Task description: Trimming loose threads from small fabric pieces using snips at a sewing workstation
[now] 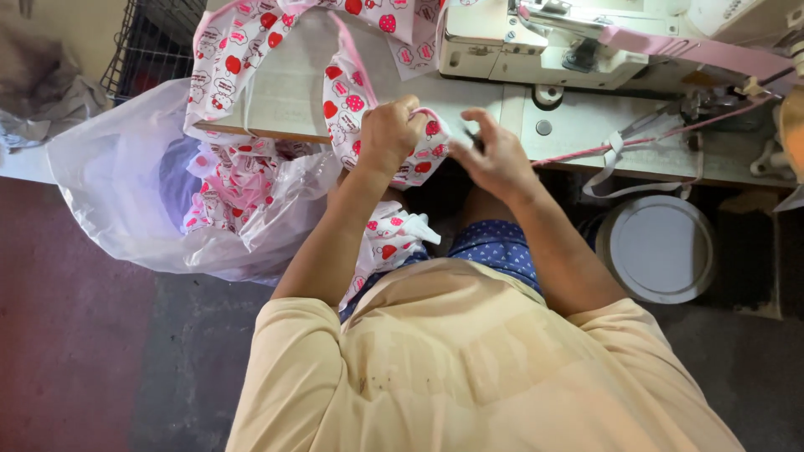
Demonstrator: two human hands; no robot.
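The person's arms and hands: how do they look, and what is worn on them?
Both arms are bare from above the elbow down. Short, loose, pale yellow sleeves cover the upper arms. The left hand and right hand wear no gloves; no rings or watch show.

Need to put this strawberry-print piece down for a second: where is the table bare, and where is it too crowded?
Barest: the table inside the loop of printed fabric, left of the sewing machine. A narrower strip lies along the front edge, between the right hand and the white strap. Crowded: the far right by the pink binding tape, and around the left hand.
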